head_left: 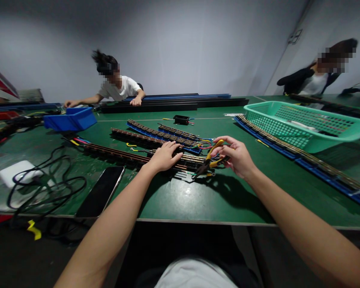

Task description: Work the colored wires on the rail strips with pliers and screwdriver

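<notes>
Right hand (235, 155), seen from the head camera, has its grip closed around the yellow-handled pliers (213, 157), whose nose points down towards 7 o'clock; whether the jaws bite on anything cannot be told. Left hand (165, 156) lies palm down with fingers spread, on the dark strips lined with copper (117, 154), not grasping them.

Clock directions run from mid-picture, 12 being straight ahead. These strips stretch from the middle towards 9 o'clock on a green table (186, 204). Just beyond the left hand are blue-backed strips (162, 134), with coloured wires (208, 141) at their near ends.

Work looks partway along: wires are in place at several strip ends, while a loose-looking wire end (211, 174) sits beside the pliers' nose, apparently needing attention. Whether any strip is finished cannot be told.

A small black box (181, 119) is at 12, a green basket (318, 142) between 2 and 3, a phone (103, 192) at 8, and a blue bin (64, 122) between 9 and 10. One co-worker (121, 88) sits around 10 to 11, another (312, 83) around 2.
</notes>
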`<state>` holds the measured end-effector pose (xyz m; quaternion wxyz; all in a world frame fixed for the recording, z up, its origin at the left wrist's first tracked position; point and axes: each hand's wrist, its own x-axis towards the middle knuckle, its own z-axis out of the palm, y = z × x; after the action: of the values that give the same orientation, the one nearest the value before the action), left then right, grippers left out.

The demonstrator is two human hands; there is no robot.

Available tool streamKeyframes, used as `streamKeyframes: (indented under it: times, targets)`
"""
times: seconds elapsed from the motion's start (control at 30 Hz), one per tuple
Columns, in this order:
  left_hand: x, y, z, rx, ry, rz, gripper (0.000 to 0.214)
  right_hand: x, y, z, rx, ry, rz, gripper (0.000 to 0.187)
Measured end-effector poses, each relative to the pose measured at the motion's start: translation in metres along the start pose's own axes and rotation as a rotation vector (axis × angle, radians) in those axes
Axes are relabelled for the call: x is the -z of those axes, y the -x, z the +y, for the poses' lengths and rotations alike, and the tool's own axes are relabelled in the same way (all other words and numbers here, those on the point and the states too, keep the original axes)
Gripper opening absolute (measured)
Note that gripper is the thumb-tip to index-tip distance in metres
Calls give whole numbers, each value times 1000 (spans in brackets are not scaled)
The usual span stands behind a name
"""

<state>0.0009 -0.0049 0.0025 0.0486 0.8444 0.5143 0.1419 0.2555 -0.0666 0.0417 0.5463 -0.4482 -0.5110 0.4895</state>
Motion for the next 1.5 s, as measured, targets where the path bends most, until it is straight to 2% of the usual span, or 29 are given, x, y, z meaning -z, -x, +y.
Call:
streamKeyframes:
  times: [0.3,0.83,1.17,1.37,1.5]
  targets:
    - [-2,0,-2,-19,-14,2,56,7,-1,-5,112,-123,110,38]
    - [0,-1,-1,-28,-24,-2,57,9,-6,-3,144,-164,247,40]
    - [0,0,-1,-13,-23,-10,56,4,-6,-3,69,-149,323,44]
    - [-1,-1,-1,-12,-22,-12,57,6,-7,-1,99,-156,311,45]
    - [0,0,0,-9,-23,-13,56,7,-10,-1,63,-188,299,50]
